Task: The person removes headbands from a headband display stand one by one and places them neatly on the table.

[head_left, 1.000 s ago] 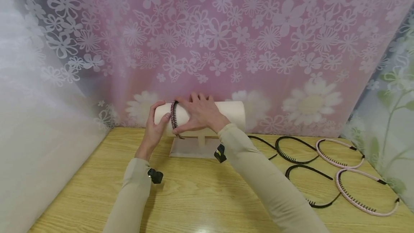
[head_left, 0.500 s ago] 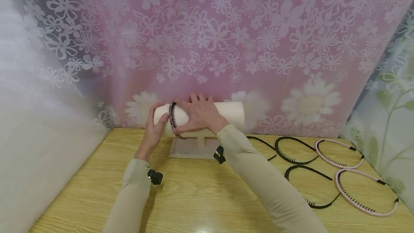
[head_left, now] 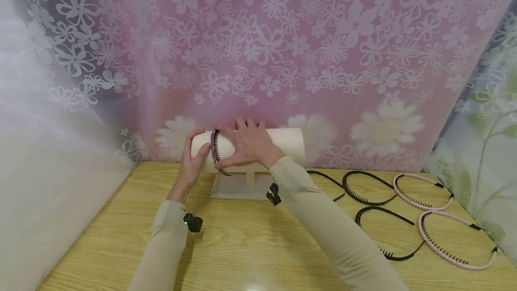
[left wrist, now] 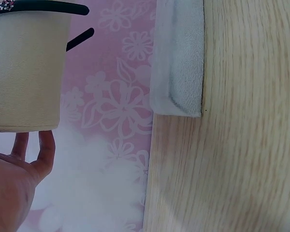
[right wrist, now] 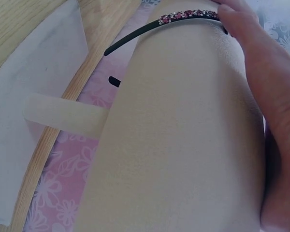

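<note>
A beaded headband (head_left: 214,145) with black comb teeth and pink and silver stones sits over the left part of a cream display roll (head_left: 288,145). My left hand (head_left: 191,167) grips the roll's left end, its thumb tip against the headband's left edge. Spread across the top of the roll, my right hand (head_left: 254,145) holds the headband between thumb and forefinger at its front and back. The right wrist view shows fingertips on the stones (right wrist: 191,15). Below the roll, the headband's black ends (left wrist: 79,38) stick out in the left wrist view.
The roll stands on a short post (head_left: 251,178) with a pale base (head_left: 228,187) on the wooden table (head_left: 226,246). At the right lie black headbands (head_left: 365,201) and pink headbands (head_left: 442,250). A pink floral curtain (head_left: 250,57) hangs close behind.
The headband has shifted slightly left along the roll, closer to its left end. Both hands have stayed almost where they were.
</note>
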The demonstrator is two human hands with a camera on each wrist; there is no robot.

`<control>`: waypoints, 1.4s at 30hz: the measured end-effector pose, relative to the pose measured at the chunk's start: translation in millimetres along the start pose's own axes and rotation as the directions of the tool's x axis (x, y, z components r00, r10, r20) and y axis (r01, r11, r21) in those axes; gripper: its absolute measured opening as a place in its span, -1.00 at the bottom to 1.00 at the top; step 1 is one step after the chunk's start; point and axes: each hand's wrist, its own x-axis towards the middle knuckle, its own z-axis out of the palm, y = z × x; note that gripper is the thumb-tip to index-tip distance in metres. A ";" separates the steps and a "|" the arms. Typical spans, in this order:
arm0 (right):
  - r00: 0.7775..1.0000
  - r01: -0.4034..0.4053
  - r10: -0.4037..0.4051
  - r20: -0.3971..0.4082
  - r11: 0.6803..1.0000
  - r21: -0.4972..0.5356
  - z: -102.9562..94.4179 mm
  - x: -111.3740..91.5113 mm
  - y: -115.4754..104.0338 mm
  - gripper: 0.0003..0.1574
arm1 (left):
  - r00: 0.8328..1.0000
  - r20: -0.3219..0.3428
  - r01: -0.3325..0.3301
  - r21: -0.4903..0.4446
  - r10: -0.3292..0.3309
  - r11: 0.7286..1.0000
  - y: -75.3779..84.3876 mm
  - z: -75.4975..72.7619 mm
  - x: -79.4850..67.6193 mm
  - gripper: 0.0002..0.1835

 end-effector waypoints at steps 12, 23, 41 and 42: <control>1.000 -0.025 0.026 -0.008 0.999 0.028 0.1 -0.6 -2.8 0.37 | 1.000 0.011 0.020 -0.020 -0.020 1.000 1.4 -1.2 -0.4 -0.45; 1.000 -0.025 0.025 -0.004 0.998 0.061 -0.5 -6.1 -0.6 0.35 | 0.999 0.042 0.033 -0.008 -0.032 0.999 32.2 1.2 -9.0 -0.44; 0.999 -0.014 0.008 0.046 0.990 0.140 -7.4 -8.3 2.6 0.34 | 0.998 0.038 0.052 -0.003 -0.052 0.999 37.3 0.2 -9.8 -0.44; 0.999 -0.015 0.009 0.047 0.990 0.141 -7.7 -8.3 2.7 0.34 | 0.998 0.040 0.052 -0.003 -0.051 0.999 37.6 0.0 -9.7 -0.45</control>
